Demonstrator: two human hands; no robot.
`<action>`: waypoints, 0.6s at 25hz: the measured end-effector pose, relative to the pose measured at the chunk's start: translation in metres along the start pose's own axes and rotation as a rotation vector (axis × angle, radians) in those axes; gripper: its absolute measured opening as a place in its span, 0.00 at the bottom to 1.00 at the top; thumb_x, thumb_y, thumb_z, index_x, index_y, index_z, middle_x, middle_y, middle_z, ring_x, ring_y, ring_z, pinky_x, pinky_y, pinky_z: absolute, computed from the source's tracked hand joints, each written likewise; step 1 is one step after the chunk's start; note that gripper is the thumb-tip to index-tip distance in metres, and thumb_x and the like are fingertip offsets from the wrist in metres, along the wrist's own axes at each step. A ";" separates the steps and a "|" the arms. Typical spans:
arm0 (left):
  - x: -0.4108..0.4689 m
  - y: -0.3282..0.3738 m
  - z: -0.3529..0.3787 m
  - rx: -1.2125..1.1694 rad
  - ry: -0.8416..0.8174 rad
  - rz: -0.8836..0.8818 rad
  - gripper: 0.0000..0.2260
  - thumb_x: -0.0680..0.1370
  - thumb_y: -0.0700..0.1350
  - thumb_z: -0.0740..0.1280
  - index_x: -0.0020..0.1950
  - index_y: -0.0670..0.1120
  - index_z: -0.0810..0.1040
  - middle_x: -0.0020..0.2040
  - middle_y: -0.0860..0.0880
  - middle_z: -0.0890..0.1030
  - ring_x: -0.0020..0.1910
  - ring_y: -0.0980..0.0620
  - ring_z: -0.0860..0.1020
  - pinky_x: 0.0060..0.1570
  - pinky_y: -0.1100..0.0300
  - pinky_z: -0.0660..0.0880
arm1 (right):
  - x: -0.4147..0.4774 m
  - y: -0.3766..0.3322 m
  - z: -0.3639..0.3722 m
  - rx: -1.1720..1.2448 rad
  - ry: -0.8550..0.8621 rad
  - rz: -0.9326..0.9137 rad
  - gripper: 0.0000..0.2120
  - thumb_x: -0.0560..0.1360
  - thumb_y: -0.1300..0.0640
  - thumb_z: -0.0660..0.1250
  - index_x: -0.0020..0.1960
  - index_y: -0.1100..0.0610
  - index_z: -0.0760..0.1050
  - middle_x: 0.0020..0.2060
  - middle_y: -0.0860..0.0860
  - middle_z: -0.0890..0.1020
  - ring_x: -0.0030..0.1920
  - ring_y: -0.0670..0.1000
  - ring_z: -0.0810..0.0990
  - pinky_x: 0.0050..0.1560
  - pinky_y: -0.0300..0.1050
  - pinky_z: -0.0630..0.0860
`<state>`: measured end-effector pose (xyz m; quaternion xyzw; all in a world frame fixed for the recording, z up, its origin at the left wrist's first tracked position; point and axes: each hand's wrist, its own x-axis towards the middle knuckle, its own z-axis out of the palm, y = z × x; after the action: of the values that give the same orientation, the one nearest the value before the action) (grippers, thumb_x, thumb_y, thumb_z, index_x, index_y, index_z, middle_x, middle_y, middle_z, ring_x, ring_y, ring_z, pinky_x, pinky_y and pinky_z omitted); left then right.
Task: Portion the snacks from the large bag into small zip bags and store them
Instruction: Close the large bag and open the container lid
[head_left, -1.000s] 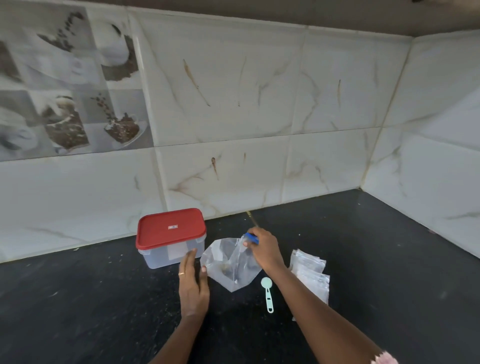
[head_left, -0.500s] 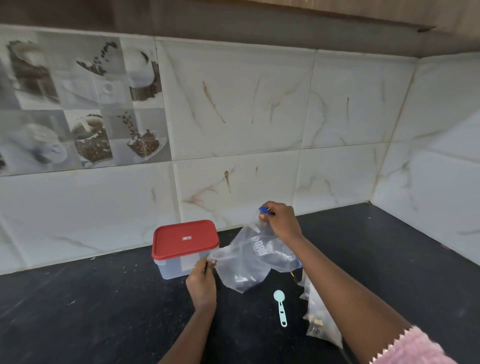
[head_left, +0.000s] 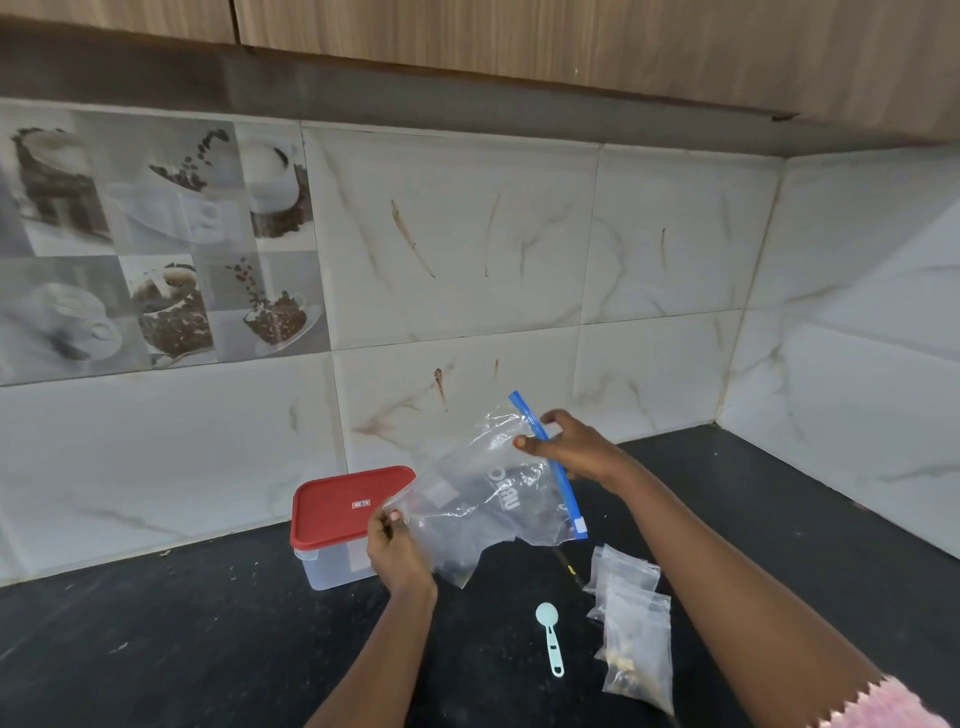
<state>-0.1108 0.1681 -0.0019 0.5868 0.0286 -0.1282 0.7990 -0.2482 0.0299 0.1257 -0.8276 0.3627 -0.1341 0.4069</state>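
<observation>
Two grips on the big bag (head_left: 483, 509), print unreadable to me: left hand (head_left: 397, 556) pinches its corner, right hand (head_left: 571, 449) the blue zip (head_left: 550, 467); small bags (head_left: 636, 623) hold snacks (head_left: 621, 662).

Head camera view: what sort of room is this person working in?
Probably a home kitchen: black speckled stone countertop, white marble-look wall tiles with coffee-cup pictures, brown wooden cabinets overhead.

Clear large bag (head_left: 483, 499) with blue zip strip (head_left: 550, 462), dark print. Left of left hand (head_left: 397, 558): translucent box, red lid (head_left: 348, 504). Below right hand (head_left: 576, 449): mint scoop (head_left: 550, 642), clear small bags (head_left: 634, 629). Black speckled counter (head_left: 156, 649).
</observation>
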 end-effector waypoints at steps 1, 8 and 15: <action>-0.001 0.002 0.002 0.018 0.010 -0.021 0.11 0.82 0.43 0.58 0.62 0.42 0.74 0.61 0.42 0.76 0.62 0.41 0.73 0.66 0.49 0.68 | -0.006 0.000 0.000 -0.032 -0.086 0.044 0.31 0.68 0.39 0.71 0.63 0.52 0.65 0.50 0.51 0.77 0.50 0.52 0.78 0.41 0.40 0.74; 0.010 -0.014 0.007 -0.281 -0.193 -0.367 0.18 0.83 0.50 0.53 0.68 0.42 0.67 0.59 0.43 0.76 0.64 0.39 0.74 0.61 0.44 0.72 | -0.005 -0.017 0.008 0.106 -0.010 -0.029 0.10 0.73 0.65 0.69 0.52 0.66 0.73 0.43 0.60 0.81 0.39 0.57 0.82 0.45 0.52 0.80; -0.029 -0.032 0.023 -0.373 -0.493 -0.909 0.31 0.78 0.66 0.49 0.62 0.39 0.70 0.45 0.40 0.76 0.41 0.44 0.75 0.40 0.52 0.76 | -0.006 -0.035 0.009 0.222 0.019 0.013 0.04 0.76 0.67 0.64 0.50 0.64 0.70 0.41 0.63 0.80 0.35 0.55 0.82 0.41 0.49 0.80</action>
<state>-0.1491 0.1427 -0.0191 0.3164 0.1135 -0.5869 0.7366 -0.2299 0.0536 0.1473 -0.7737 0.3549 -0.1785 0.4935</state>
